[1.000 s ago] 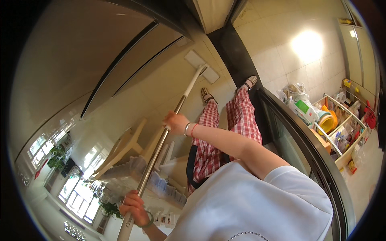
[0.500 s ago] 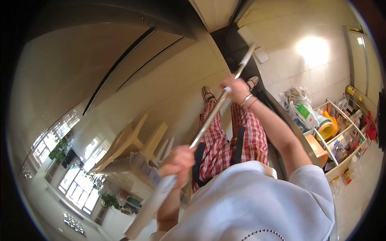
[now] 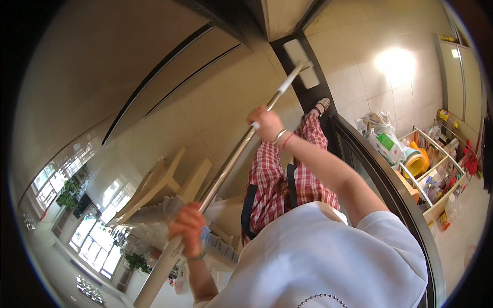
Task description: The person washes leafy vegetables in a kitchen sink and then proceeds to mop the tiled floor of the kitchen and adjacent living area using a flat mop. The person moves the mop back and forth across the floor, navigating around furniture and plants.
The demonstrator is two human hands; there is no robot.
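White mop pad (image 3: pixel 295 52), head view, lay on black strip (image 3: pixel 307 96) near right shoe (image 3: pixel 322 106); right hand (image 3: pixel 266 123) was clenched round metal pole (image 3: pixel 226 170) nearer the pad, left hand (image 3: pixel 187 228), blurred, gripped same pole farther back, by its thick white end (image 3: pixel 159 272); crate (image 3: pixel 444 205) off right

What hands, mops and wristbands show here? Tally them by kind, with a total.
Hands: 2 (left hand, right hand)
Flat mop: 1
Wristbands: 3 (silver bangle, red cord, green bangle)
Total: 6
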